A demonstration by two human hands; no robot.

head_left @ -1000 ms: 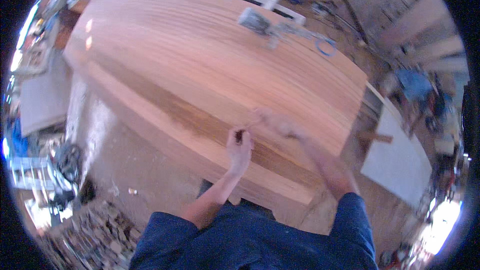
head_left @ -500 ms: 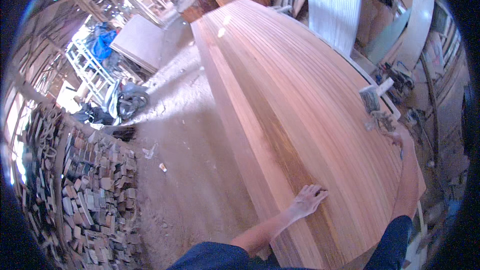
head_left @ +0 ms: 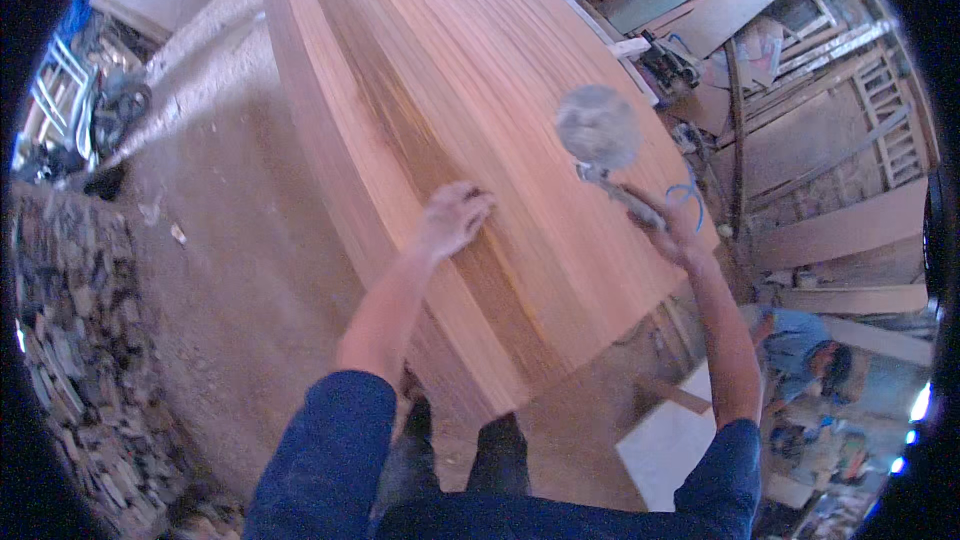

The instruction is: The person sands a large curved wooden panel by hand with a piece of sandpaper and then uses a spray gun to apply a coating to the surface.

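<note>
I see the striped wood panel (head_left: 545, 210) running upper left to lower right; over it, the tool (head_left: 598, 128) points its round, blurred grey head up-left, handle gripped in the right hand (head_left: 672, 230); left hand (head_left: 456, 220) curled, holding what I can't tell.

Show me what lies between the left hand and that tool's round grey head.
In the head view, only bare wooden planking shows between the left hand and the blurred round grey tool head.
</note>
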